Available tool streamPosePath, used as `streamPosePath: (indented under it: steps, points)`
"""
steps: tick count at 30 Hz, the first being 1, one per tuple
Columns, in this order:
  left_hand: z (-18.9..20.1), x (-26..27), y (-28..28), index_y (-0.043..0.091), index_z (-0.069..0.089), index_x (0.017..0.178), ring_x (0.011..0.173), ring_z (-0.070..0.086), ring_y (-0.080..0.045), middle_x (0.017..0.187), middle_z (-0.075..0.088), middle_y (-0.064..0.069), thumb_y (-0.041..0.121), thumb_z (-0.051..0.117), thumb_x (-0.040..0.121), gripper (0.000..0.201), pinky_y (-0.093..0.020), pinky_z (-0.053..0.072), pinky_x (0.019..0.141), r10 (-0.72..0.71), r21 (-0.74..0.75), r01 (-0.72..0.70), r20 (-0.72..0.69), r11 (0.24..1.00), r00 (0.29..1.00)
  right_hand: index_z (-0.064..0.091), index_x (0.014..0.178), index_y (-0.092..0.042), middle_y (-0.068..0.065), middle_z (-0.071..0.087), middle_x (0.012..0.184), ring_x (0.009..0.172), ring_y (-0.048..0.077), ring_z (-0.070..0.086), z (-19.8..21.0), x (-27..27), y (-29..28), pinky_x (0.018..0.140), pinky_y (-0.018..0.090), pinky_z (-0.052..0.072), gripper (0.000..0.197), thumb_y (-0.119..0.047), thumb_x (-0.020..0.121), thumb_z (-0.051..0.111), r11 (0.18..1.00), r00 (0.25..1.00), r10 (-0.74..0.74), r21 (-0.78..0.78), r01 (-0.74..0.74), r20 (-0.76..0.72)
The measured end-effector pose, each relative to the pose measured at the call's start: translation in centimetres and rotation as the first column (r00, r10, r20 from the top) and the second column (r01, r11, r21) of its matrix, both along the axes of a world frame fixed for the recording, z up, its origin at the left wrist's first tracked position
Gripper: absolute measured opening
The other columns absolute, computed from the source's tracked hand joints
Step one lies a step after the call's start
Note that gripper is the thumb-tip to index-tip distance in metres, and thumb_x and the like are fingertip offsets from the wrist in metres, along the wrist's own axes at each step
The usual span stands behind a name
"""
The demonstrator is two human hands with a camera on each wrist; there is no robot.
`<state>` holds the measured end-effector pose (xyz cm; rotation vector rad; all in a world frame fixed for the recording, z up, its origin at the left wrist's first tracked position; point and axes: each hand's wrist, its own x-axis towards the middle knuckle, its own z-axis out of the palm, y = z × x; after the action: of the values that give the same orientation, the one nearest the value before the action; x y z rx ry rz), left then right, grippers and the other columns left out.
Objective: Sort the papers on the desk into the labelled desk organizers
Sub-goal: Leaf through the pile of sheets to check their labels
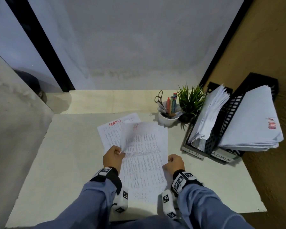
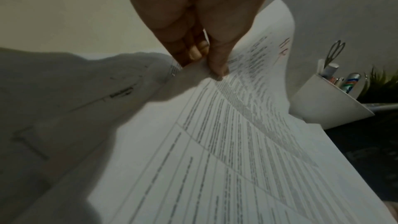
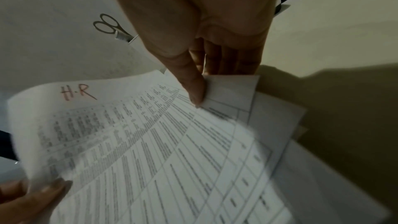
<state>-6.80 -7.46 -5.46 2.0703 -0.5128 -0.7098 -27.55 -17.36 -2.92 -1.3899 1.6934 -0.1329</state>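
The left hand [image 1: 113,155] pinches the left edge of the H-R sheet [image 1: 143,138], thumb on top, and its far end curls up off the pile. The right hand [image 1: 175,161] grips the sheet's right edge between thumb and curled fingers. Beneath lies an ADMIN sheet [image 1: 111,129] on the desk [image 1: 64,154]. Well to the right stand the HR tray [image 1: 192,152] and ADMIN tray [image 1: 221,158], both holding papers, beside a cup [image 1: 168,119] and plant [image 1: 191,100].
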Motion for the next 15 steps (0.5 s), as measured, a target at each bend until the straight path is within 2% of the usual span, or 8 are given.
streamPosePath:
  steps: [2, 3, 5, 8, 10, 12, 14, 15]
  points:
    - [0.7, 0.3, 0.1, 0.014, 0.05, 0.071, 0.058, 0.04, -0.018, 0.063, 0.046, 0.001, 0.002, 0.065, 0.079, 0.021, -0.026, 0.036, 0.059, 0.013, -0.052, -0.013, -0.004, 0.999, 1.0, 0.045, 0.063, -0.011, 0.003, 0.045, 0.068, 0.064, 0.017, 0.04, 0.0, 0.2, -0.4, 0.058, 0.023, 0.038, 0.028, 0.012, 0.07, 0.06, 1.0, 1.0, 0.004, 0.009, -0.004, -0.011]
    - [1.1, 0.4, 0.1, 0.018, 0.05, 0.069, 0.058, 0.04, -0.017, 0.062, 0.047, 0.002, 0.002, 0.063, 0.08, 0.023, -0.026, 0.036, 0.058, 0.021, -0.071, -0.021, -0.005, 0.997, 1.0, 0.054, 0.071, -0.006, 0.006, 0.05, 0.074, 0.069, 0.017, 0.044, 0.1, 0.2, -0.4, 0.064, 0.024, 0.043, 0.018, 0.012, 0.071, 0.059, 1.0, 1.0, 0.0, -0.006, 0.0, -0.005]
    - [2.0, 0.7, 0.3, 0.019, 0.052, 0.069, 0.059, 0.045, -0.015, 0.065, 0.053, 0.004, 0.0, 0.06, 0.079, 0.023, -0.022, 0.038, 0.056, 0.028, -0.112, -0.029, -0.007, 0.993, 1.0, 0.064, 0.097, 0.0, 0.009, 0.06, 0.09, 0.081, 0.018, 0.051, 0.1, 0.3, -0.5, 0.074, 0.023, 0.044, 0.027, 0.012, 0.078, 0.051, 1.0, 1.0, -0.014, -0.025, 0.014, 0.021]
    - [4.0, 0.6, 0.3, 0.008, 0.052, 0.068, 0.062, 0.048, -0.011, 0.068, 0.056, 0.002, -0.014, 0.051, 0.078, 0.024, -0.007, 0.036, 0.052, 0.0, -0.144, -0.005, -0.039, 0.99, 0.999, 0.054, 0.125, -0.003, 0.013, 0.058, 0.125, 0.107, 0.025, 0.055, 0.4, 0.3, -0.6, 0.089, 0.023, 0.04, 0.047, 0.012, 0.082, 0.044, 0.995, 0.993, -0.08, -0.055, 0.085, 0.089]
    - [4.9, 0.5, 0.0, 0.005, 0.048, 0.065, 0.06, 0.042, -0.013, 0.063, 0.048, -0.005, -0.024, 0.045, 0.075, 0.031, -0.01, 0.035, 0.049, -0.043, -0.184, 0.016, -0.14, 0.983, 0.989, 0.041, 0.139, -0.007, 0.011, 0.048, 0.137, 0.124, 0.026, 0.047, 0.8, 0.6, -0.2, 0.096, 0.027, 0.04, 0.063, 0.016, 0.081, 0.047, 0.979, 0.955, -0.184, -0.044, 0.199, 0.234]
    - [5.3, 0.6, -0.1, 0.006, 0.049, 0.066, 0.056, 0.042, -0.012, 0.063, 0.046, -0.005, -0.029, 0.043, 0.074, 0.036, -0.01, 0.038, 0.047, -0.104, -0.22, 0.046, -0.257, 0.974, 0.961, 0.04, 0.139, -0.008, 0.009, 0.048, 0.131, 0.118, 0.024, 0.049, 1.8, 0.7, -0.2, 0.08, 0.024, 0.05, 0.069, 0.02, 0.078, 0.054, 0.962, 0.873, -0.252, 0.016, 0.271, 0.418]
    - [5.5, 0.7, 0.0, 0.007, 0.049, 0.06, 0.051, 0.053, -0.011, 0.055, 0.052, -0.008, -0.028, 0.041, 0.075, 0.039, -0.017, 0.046, 0.053, -0.175, -0.237, 0.097, -0.336, 0.967, 0.925, 0.054, 0.123, -0.001, 0.014, 0.056, 0.111, 0.095, 0.024, 0.057, 2.9, 0.9, -0.6, 0.058, 0.017, 0.052, 0.046, 0.017, 0.08, 0.055, 0.959, 0.835, -0.274, 0.07, 0.275, 0.478]
    - [5.4, 0.7, -0.1, 0.007, 0.049, 0.057, 0.052, 0.06, -0.013, 0.051, 0.056, -0.01, -0.027, 0.043, 0.076, 0.039, -0.02, 0.05, 0.058, -0.186, -0.234, 0.099, -0.383, 0.967, 0.905, 0.06, 0.111, 0.003, 0.016, 0.06, 0.101, 0.088, 0.028, 0.058, 3.2, 1.0, -1.1, 0.058, 0.019, 0.053, 0.03, 0.013, 0.084, 0.053, 0.954, 0.844, -0.295, 0.085, 0.288, 0.448]
